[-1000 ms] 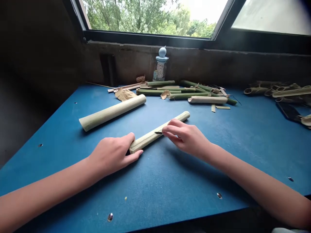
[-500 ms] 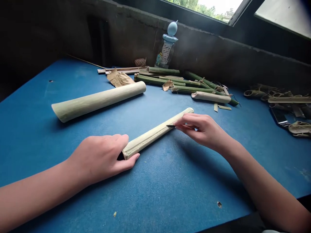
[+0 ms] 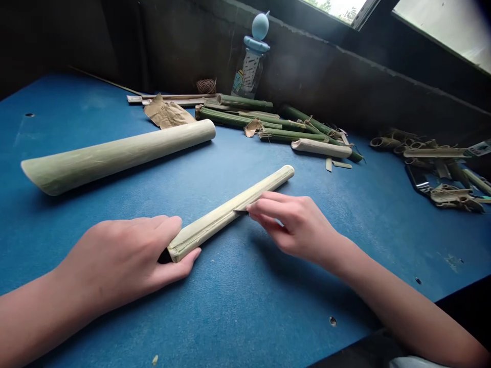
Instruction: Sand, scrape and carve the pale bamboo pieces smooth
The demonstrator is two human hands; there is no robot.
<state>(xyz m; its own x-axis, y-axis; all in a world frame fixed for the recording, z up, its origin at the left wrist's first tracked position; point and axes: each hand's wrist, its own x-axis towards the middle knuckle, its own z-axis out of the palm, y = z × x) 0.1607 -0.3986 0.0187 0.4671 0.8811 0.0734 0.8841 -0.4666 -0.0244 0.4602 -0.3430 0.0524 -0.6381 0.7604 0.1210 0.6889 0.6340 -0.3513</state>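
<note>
A pale, peeled bamboo piece [image 3: 230, 209] lies slanted across the middle of the blue table [image 3: 245, 317], with long grooves along its near side. My left hand [image 3: 130, 253] is closed around its lower left end, the thumb on the near side. Pinched between the fingertips of my right hand [image 3: 291, 222] is a small dark blade [image 3: 241, 212], whose tip meets the grooved side about midway along. The blade's handle is hidden by the fingers.
A thicker bamboo tube [image 3: 123, 153] lies at the left. Behind are green bamboo sticks [image 3: 238, 118], brown paper [image 3: 166, 112], a twine ball [image 3: 206, 86] and a bottle [image 3: 251, 66]. Bamboo scraps [image 3: 441, 153] and a phone [image 3: 418, 178] are at the right.
My right hand has moved the blade down along the bamboo, closer to my left hand. My left hand still holds the lower end. The whole view has shifted somewhat.
</note>
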